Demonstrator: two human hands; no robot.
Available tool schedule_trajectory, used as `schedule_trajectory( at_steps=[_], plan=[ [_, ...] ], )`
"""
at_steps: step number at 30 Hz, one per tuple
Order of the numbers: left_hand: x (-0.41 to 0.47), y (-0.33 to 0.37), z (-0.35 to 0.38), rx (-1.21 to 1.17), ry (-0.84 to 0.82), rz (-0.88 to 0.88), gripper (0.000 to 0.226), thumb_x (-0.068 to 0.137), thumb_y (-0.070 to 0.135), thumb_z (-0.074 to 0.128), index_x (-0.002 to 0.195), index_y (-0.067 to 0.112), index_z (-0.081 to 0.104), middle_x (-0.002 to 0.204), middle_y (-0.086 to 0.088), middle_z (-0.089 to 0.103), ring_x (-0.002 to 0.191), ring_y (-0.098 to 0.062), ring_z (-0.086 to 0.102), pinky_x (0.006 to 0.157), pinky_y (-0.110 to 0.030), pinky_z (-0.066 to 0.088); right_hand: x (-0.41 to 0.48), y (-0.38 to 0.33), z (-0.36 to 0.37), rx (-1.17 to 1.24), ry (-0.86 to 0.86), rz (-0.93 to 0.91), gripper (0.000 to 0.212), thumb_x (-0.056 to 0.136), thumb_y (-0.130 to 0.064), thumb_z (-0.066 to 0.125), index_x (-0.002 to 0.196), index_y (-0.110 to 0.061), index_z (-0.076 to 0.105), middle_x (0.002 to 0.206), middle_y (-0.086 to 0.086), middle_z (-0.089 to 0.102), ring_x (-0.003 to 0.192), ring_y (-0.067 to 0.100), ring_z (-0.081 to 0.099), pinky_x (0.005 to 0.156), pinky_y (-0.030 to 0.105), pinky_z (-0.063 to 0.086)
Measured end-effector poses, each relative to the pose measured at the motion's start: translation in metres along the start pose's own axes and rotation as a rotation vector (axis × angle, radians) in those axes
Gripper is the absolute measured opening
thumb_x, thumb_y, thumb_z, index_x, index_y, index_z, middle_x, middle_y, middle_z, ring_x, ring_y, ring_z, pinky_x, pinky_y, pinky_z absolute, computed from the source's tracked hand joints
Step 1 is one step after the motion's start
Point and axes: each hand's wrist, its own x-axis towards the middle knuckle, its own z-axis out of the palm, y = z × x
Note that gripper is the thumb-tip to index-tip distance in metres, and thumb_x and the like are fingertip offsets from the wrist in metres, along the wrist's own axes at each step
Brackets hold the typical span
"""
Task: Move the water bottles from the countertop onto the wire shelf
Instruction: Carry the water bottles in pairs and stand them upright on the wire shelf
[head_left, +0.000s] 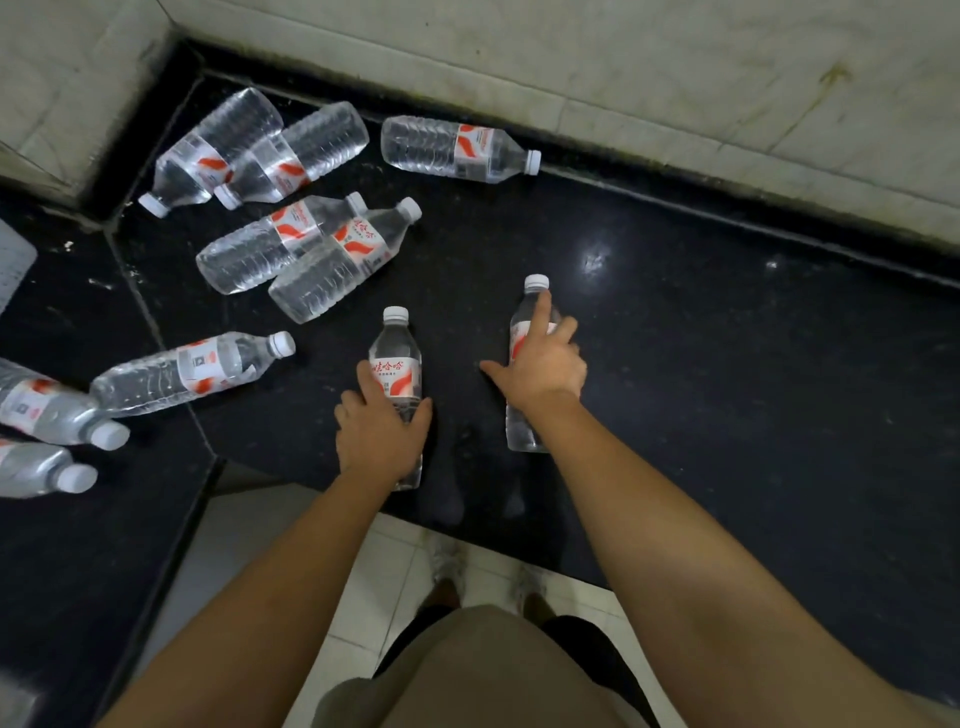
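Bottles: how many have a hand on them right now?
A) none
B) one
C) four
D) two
D: the left hand grips the left bottle, and the right hand has its fingers over the right bottle; the other bottles lie untouched.
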Motion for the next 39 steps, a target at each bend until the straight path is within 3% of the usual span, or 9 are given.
schedule_trajectory(
  at_steps=[6, 10, 15, 19, 23, 26, 34, 36, 39],
  plan=[
    [-0.007, 0.005, -0.002, -0.145, -0.003, 0.005, 0.091, 0.091, 0.044, 0.066, 0.156, 0.012, 0.011, 0.138, -0.026, 0.043, 0.125, -0.043, 0.046, 0.098, -0.054, 0.043, -0.006, 0.024, -0.019, 0.215, -0.148, -0.001, 0.120, 0.079, -0.023, 0.084, 0.158, -0.043, -0.004, 0.140, 0.013, 0.039, 0.121, 0.036, 0.057, 0.095, 0.044, 0.050],
    [-0.007, 0.009, -0.017, -0.240, -0.015, 0.037, 0.088, 0.091, 0.041, 0.067, 0.156, 0.014, 0.014, 0.142, -0.022, 0.046, 0.128, -0.038, 0.049, 0.102, -0.050, 0.044, -0.027, 0.051, -0.030, 0.280, -0.154, -0.014, 0.128, 0.074, -0.020, 0.087, 0.158, -0.041, -0.007, 0.141, 0.013, 0.042, 0.125, 0.035, 0.054, 0.098, 0.045, 0.049],
    [-0.010, 0.036, -0.053, -0.354, 0.067, 0.157, 0.087, 0.085, 0.047, 0.070, 0.153, 0.024, 0.022, 0.142, -0.009, 0.051, 0.127, -0.030, 0.053, 0.103, -0.053, 0.048, -0.047, 0.056, -0.067, 0.561, 0.093, -0.084, 0.121, 0.066, -0.026, 0.087, 0.157, -0.040, 0.009, 0.143, 0.009, 0.049, 0.125, 0.028, 0.053, 0.105, 0.044, 0.047],
    [-0.020, 0.090, -0.105, -0.507, 0.172, 0.318, 0.070, 0.081, 0.041, 0.074, 0.138, 0.026, 0.038, 0.126, 0.001, 0.061, 0.110, -0.021, 0.062, 0.091, -0.039, 0.050, -0.067, 0.041, -0.133, 0.794, 0.331, -0.181, 0.105, 0.062, -0.018, 0.083, 0.150, -0.038, 0.029, 0.139, -0.002, 0.054, 0.120, 0.019, 0.056, 0.104, 0.039, 0.049],
    [-0.040, 0.141, -0.147, -0.671, 0.227, 0.455, 0.062, 0.076, 0.031, 0.081, 0.127, 0.025, 0.047, 0.118, 0.004, 0.057, 0.097, -0.012, 0.059, 0.079, -0.026, 0.047, -0.100, 0.043, -0.187, 0.937, 0.558, -0.206, 0.096, 0.063, -0.012, 0.081, 0.142, -0.043, 0.035, 0.122, -0.012, 0.062, 0.100, 0.008, 0.063, 0.085, 0.018, 0.050],
    [-0.059, 0.171, -0.161, -0.700, 0.242, 0.528, 0.067, 0.071, 0.028, 0.083, 0.128, 0.016, 0.051, 0.114, 0.002, 0.048, 0.096, -0.015, 0.054, 0.081, -0.030, 0.045, -0.132, 0.058, -0.210, 1.065, 0.720, -0.169, 0.090, 0.068, -0.001, 0.079, 0.137, -0.042, 0.038, 0.104, -0.021, 0.059, 0.082, -0.008, 0.061, 0.071, 0.006, 0.046],
    [-0.148, 0.237, -0.137, -0.799, 0.032, 0.782, 0.057, 0.071, 0.026, 0.080, 0.115, 0.024, 0.044, 0.110, 0.000, 0.052, 0.109, -0.026, 0.055, 0.089, -0.038, 0.050, -0.213, 0.147, -0.229, 1.201, 1.069, -0.021, 0.074, 0.070, -0.001, 0.082, 0.132, -0.026, 0.050, 0.106, -0.016, 0.063, 0.087, -0.005, 0.063, 0.083, 0.019, 0.051],
    [-0.178, 0.254, -0.131, -0.801, -0.031, 0.823, 0.057, 0.074, 0.023, 0.080, 0.118, 0.023, 0.045, 0.107, 0.004, 0.055, 0.106, -0.019, 0.056, 0.085, -0.029, 0.047, -0.237, 0.173, -0.237, 1.190, 1.146, -0.020, 0.074, 0.069, -0.002, 0.083, 0.130, -0.028, 0.051, 0.106, -0.017, 0.063, 0.089, -0.003, 0.064, 0.085, 0.022, 0.052],
    [-0.229, 0.277, -0.121, -0.832, -0.136, 0.879, 0.060, 0.075, 0.020, 0.082, 0.124, 0.018, 0.047, 0.102, 0.010, 0.062, 0.086, 0.006, 0.062, 0.070, -0.007, 0.044, -0.275, 0.218, -0.247, 1.172, 1.240, -0.020, 0.073, 0.069, 0.001, 0.082, 0.124, -0.035, 0.050, 0.097, -0.029, 0.064, 0.088, -0.004, 0.063, 0.086, 0.023, 0.052]
  ],
)
